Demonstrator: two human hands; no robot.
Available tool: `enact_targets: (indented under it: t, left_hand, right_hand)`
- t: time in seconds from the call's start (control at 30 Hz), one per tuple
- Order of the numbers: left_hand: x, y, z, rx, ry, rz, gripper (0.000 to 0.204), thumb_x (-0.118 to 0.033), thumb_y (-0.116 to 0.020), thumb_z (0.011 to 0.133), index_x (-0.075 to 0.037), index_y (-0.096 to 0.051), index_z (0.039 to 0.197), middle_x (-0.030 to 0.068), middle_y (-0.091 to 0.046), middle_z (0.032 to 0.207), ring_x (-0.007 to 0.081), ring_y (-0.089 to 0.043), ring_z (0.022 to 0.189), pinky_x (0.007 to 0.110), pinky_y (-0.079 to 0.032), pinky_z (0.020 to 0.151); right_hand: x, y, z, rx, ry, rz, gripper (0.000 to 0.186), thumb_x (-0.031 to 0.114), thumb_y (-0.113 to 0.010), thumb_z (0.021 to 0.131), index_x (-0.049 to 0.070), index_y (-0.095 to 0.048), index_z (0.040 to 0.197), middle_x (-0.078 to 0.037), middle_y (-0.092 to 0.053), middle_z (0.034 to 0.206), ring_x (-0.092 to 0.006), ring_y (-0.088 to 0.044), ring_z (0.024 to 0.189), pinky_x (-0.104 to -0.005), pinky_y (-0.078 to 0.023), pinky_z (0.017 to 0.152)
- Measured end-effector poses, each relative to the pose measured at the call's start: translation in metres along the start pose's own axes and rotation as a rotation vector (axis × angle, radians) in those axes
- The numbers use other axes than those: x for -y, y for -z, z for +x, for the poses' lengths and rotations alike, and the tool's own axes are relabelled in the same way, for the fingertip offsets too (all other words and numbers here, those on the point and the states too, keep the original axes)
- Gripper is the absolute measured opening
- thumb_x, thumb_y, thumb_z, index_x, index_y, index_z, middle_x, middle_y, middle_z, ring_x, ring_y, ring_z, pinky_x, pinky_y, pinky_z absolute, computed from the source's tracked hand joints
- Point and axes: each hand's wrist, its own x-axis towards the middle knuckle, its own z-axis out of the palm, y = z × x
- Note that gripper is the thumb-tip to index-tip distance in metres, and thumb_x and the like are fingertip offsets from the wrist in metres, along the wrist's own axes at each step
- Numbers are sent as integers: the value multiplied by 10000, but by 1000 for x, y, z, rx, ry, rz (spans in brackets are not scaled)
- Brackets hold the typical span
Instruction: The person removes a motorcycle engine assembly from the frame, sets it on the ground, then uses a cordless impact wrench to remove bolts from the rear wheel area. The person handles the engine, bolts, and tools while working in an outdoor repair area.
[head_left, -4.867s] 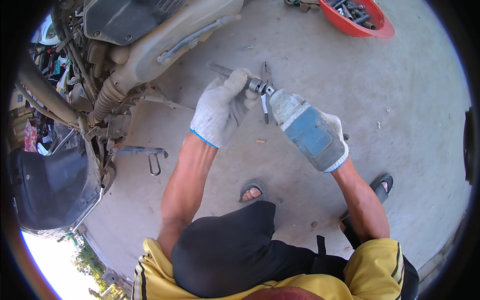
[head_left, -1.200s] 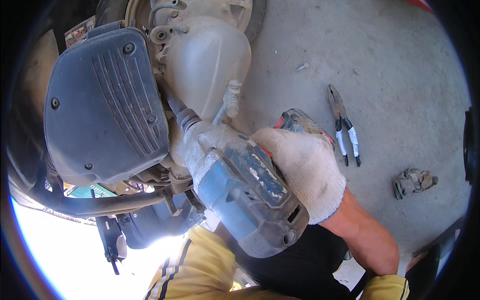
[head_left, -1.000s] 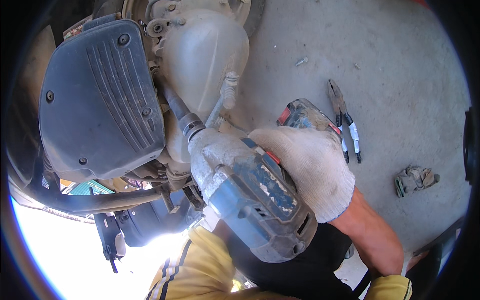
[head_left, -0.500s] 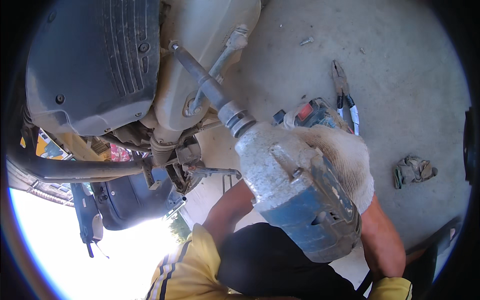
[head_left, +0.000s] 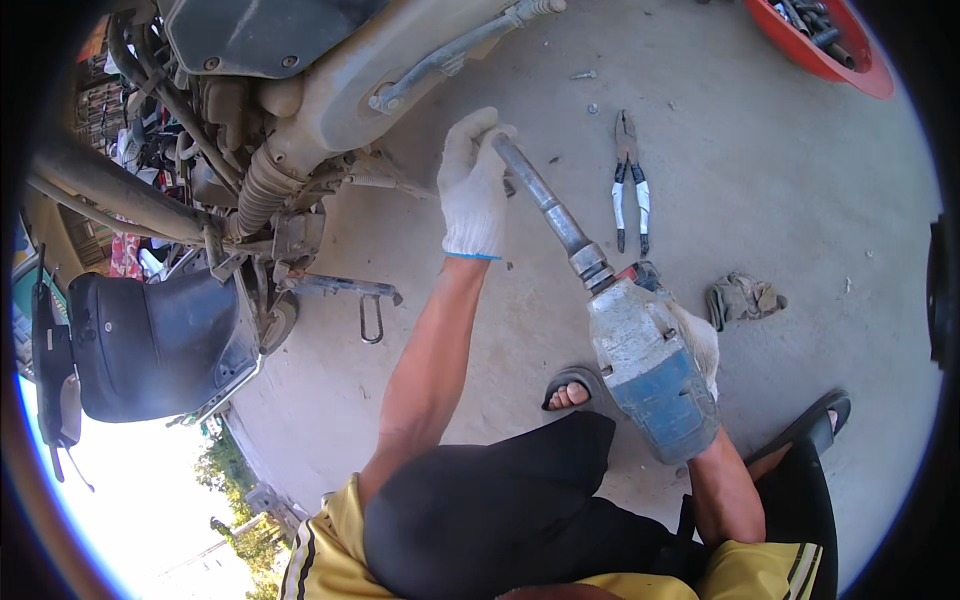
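A worn blue and silver impact wrench (head_left: 655, 375) hangs in front of me, held by my gloved right hand (head_left: 700, 340) mostly behind its body. Its long socket extension (head_left: 550, 210) points up and left. At the extension's tip, my gloved left hand (head_left: 475, 190) has its fingers bent together, touching the end; whatever lies between them is hidden. Both are apart from the motorbike's dusty engine casing (head_left: 350, 85), at the upper left, with its lever (head_left: 440, 60).
Pliers (head_left: 627, 180) with white-wrapped handles lie on the concrete floor, near a small bolt (head_left: 583, 74) and a crumpled rag (head_left: 745, 300). A red bowl (head_left: 868, 75) of sockets stands at the upper right. A black seat (head_left: 160, 340) is at left.
The impact wrench has come off the engine casing and moved right, away from the motorbike. My left hand has come out from behind the wrench to the extension's tip. The view has shifted.
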Motion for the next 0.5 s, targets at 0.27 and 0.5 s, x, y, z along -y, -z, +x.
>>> enact_targets:
  t: [0.27,0.5]
  left_hand:
    - [55,-35,54,223,-442,936,548,-257,-722,900,-115,-611,1418,173,-604,1391,368,-621,1252,448,-502,1082]
    - [45,-94,76,499,-532,1098,336,-159,-587,959,-125,-703,1272,148,-641,1350,403,-605,1262,496,-493,1079]
  right_hand:
    - [-20,-9,-39,-65,-108,76,401,62,-850,857,14,-726,1235,-64,-777,1033,-125,-724,923,-309,-591,836]
    - [-32,-5,-34,-106,46,-188,368,67,-831,876,23,-729,1227,-47,-780,1031,-118,-726,920,-284,-576,828]
